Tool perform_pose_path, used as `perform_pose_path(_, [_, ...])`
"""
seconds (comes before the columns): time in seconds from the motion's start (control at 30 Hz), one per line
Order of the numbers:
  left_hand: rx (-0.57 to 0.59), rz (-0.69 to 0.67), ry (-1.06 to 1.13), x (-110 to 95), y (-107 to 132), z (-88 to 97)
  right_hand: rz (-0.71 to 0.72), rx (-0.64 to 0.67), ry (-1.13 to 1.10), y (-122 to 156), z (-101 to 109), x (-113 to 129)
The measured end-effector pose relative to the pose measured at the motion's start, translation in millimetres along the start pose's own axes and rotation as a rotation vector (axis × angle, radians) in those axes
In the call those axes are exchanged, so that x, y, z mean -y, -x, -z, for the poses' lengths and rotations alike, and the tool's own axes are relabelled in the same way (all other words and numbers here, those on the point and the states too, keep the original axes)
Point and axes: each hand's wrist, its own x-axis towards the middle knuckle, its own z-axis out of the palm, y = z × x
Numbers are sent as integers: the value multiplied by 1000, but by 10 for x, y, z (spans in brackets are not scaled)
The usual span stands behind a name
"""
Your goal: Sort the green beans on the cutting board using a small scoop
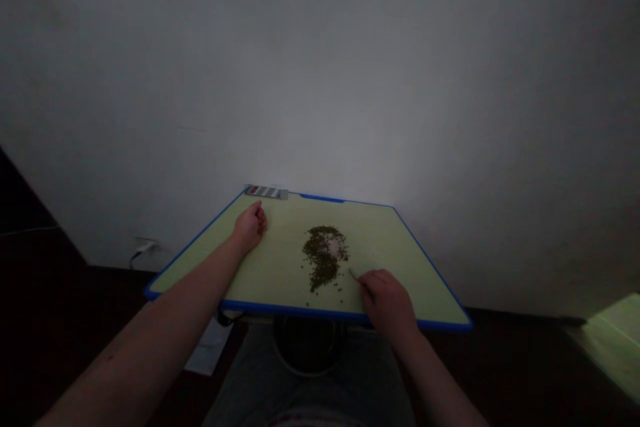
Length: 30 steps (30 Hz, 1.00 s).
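Note:
A loose pile of small green beans (pixel 324 267) lies on the pale, blue-edged folding table (pixel 285 267), with a whitish patch (pixel 334 247) of finer stuff on its right side. My right hand (pixel 385 297) is closed on a small, thin, pale tool (pixel 354 274), whose tip points left toward the pile without touching it. The tool's kind is too small and dim to tell. My left hand (pixel 251 225) rests left of the pile, fingers curled closed, with nothing seen in it.
A flat card or phone-like object (pixel 266 192) lies at the table's back left corner. Below the near edge, a dark round bowl or pot (pixel 307 347) sits between my legs. The wall (pixel 340 113) stands right behind the table. A plug with a cable (pixel 144 249) is at left.

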Motion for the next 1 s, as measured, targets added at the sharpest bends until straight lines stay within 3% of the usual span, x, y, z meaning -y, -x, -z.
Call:
perform_pose_path(0.37, [18, -7, -7, 10, -20, 15, 35, 6, 17, -65, -18, 144])
perform_pose_path(0.77, [15, 8, -2, -1, -21, 30, -157, -69, 121, -294, -28, -368])
perform_pose_path(1.0, [16, -19, 2, 44, -60, 51, 66, 11, -118, -164, 42, -225])
